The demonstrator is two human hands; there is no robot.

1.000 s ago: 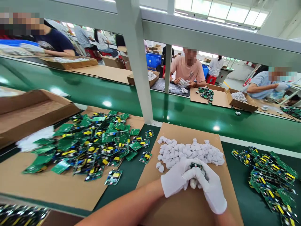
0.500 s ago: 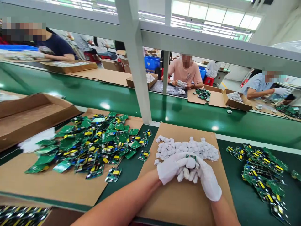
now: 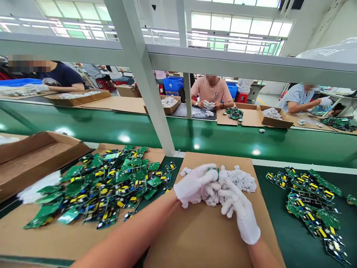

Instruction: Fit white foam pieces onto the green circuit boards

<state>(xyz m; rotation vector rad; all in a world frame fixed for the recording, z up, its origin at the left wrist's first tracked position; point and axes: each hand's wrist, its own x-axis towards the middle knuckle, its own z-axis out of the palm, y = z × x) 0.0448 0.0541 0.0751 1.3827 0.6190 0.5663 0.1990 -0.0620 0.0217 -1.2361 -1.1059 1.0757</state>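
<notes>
My left hand (image 3: 191, 186), in a white glove, is closed on a small green circuit board (image 3: 213, 170), held over the pile of small white pieces (image 3: 240, 179). Its fingers and the glove hide most of the board. To the right, my gloved right hand (image 3: 240, 210) has its fingers apart at the near side of the pile, close to or touching some pieces; nothing shows in its grasp. The pile lies on a brown cardboard sheet (image 3: 209, 234) in front of me.
A large heap of circuit boards (image 3: 108, 182) lies left; a smaller group of boards (image 3: 312, 204) lies right. A cardboard tray (image 3: 39, 156) sits far left. A grey post (image 3: 152, 82) rises ahead, before the green conveyor belt (image 3: 223, 139). Co-workers sit beyond.
My hands, together around the board before, have drawn apart. The left keeps the board and has shifted left; the right has opened down by the white pieces. The view has tilted up.
</notes>
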